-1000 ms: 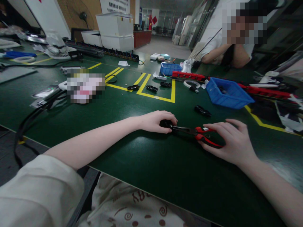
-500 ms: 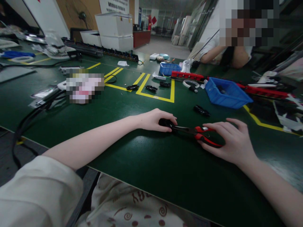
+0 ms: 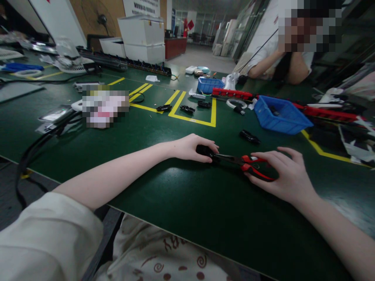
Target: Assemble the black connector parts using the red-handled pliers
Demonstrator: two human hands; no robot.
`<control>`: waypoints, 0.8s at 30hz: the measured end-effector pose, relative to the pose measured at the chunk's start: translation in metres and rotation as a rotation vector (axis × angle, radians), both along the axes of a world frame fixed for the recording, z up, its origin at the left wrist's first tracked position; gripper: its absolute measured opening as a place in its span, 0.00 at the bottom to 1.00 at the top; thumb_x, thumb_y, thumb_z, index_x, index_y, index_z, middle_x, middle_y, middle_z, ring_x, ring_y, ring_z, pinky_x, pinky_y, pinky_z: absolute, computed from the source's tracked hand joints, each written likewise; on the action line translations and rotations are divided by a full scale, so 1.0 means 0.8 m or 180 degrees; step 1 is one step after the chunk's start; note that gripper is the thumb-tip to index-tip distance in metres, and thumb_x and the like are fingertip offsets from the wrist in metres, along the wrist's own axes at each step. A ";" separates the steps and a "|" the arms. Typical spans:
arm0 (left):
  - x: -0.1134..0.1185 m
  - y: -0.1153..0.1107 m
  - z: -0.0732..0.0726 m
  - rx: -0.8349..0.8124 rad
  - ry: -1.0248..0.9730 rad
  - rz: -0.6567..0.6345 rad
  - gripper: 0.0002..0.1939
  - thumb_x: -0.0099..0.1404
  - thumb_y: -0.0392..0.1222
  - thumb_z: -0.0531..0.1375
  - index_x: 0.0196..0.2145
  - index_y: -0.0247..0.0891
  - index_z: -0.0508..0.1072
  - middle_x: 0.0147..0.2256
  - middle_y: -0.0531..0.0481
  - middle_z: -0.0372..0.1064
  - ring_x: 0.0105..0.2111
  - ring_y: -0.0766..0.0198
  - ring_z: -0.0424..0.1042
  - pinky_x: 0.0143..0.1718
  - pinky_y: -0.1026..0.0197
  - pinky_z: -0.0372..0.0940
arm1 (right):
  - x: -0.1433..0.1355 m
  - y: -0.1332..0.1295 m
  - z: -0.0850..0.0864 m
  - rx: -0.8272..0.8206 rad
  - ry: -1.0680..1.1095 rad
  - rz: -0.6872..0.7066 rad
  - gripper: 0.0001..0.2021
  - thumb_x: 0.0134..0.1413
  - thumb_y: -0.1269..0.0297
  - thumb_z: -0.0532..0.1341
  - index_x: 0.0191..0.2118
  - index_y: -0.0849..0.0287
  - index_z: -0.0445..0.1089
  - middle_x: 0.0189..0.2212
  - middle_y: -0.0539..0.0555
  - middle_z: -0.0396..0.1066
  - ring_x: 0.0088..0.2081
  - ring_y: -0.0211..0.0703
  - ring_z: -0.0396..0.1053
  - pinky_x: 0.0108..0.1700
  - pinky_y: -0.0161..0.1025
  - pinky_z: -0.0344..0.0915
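My left hand (image 3: pixel 195 149) is closed around a small black part (image 3: pixel 204 150) just above the green table. In my right hand (image 3: pixel 285 171) are needle-nose pliers with red and black handles (image 3: pixel 249 164), their handles somewhat spread. The plier tips reach the right end of the black part; whether the jaws grip it I cannot tell. Another black part (image 3: pixel 249 136) lies on the table beyond the pliers. Several similar black pieces (image 3: pixel 187 109) rest farther back, around the yellow tape marks.
A blue bin (image 3: pixel 283 117) with dark parts stands at the right, before a red strip (image 3: pixel 334 113). A smaller blue bin (image 3: pixel 209 85) is at the back. Black cables (image 3: pixel 38 140) run over the left edge. Across the table sits a person with bent arms (image 3: pixel 269 64).
Both hands and the pliers stay almost in place, with only a very slight shift. The person across the table has moved their head and arms a little.
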State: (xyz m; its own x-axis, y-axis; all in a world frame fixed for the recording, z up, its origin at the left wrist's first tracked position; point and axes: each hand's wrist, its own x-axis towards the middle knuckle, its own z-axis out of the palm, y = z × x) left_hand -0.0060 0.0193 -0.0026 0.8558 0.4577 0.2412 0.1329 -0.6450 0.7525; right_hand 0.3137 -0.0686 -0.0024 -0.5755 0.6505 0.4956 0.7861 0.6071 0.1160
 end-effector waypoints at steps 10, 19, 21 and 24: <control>-0.002 0.005 0.002 -0.0018 0.0077 -0.0117 0.14 0.65 0.40 0.66 0.49 0.39 0.77 0.57 0.45 0.72 0.66 0.54 0.62 0.69 0.44 0.51 | 0.003 0.002 -0.002 -0.0121 -0.0001 0.0077 0.21 0.56 0.54 0.65 0.54 0.50 0.66 0.43 0.57 0.78 0.42 0.58 0.76 0.54 0.64 0.64; -0.004 0.005 0.006 -0.0122 0.0185 -0.0127 0.14 0.65 0.39 0.65 0.49 0.40 0.77 0.59 0.45 0.70 0.67 0.53 0.59 0.68 0.44 0.53 | 0.002 0.002 -0.005 -0.0239 0.0091 0.0033 0.19 0.57 0.52 0.64 0.52 0.50 0.67 0.42 0.57 0.78 0.40 0.57 0.76 0.45 0.59 0.68; -0.004 0.004 0.007 -0.0139 0.0194 -0.0116 0.14 0.65 0.38 0.65 0.49 0.40 0.76 0.59 0.45 0.70 0.67 0.53 0.59 0.68 0.44 0.53 | 0.001 0.001 -0.005 -0.0281 0.0098 -0.0003 0.19 0.57 0.52 0.64 0.52 0.50 0.67 0.42 0.57 0.77 0.39 0.57 0.76 0.43 0.57 0.68; -0.004 0.005 0.007 -0.0170 0.0187 -0.0134 0.15 0.65 0.39 0.65 0.50 0.40 0.76 0.59 0.45 0.70 0.66 0.53 0.61 0.68 0.44 0.54 | 0.001 0.000 -0.004 -0.0262 0.0080 -0.0037 0.19 0.57 0.52 0.64 0.52 0.51 0.67 0.42 0.58 0.77 0.40 0.57 0.75 0.40 0.54 0.68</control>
